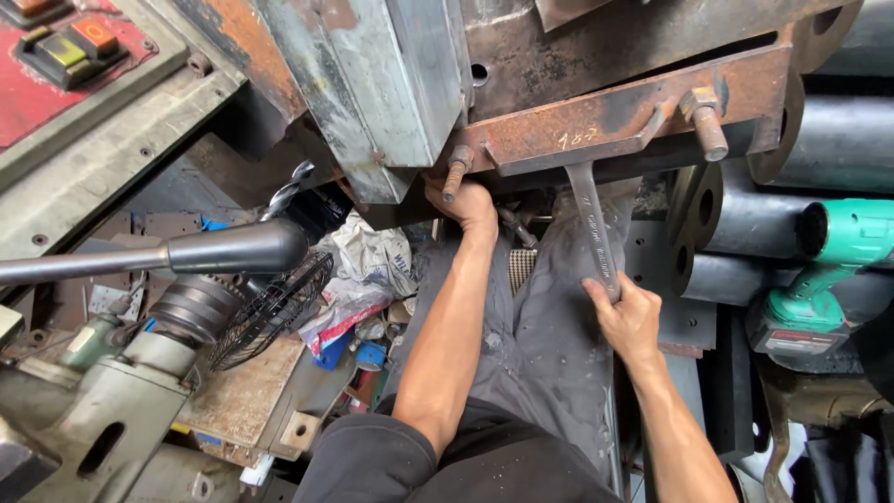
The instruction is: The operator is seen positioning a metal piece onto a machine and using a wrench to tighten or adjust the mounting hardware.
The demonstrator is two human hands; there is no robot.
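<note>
Right hand (631, 317) is gripping the spanner (593, 228) handle, its shaft running up to the rusty bracket (615, 116); left hand (468, 203) is clenching beneath a bolt (455, 170).

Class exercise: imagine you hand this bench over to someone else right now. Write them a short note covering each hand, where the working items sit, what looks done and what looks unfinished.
Right hand: closed around the lower end of the long grey steel spanner, whose head reaches up under the rusty steel bracket.
Left hand: up under the same bracket, beside the rusty threaded bolt; its fingers are hidden.
A second rusty bolt pokes through the bracket's right end.
Green cordless drill lies to the right, untouched.
Done: spanner is in place under the bracket.
Left: both bolts are still seated; whether tight or loose cannot be told.
</note>
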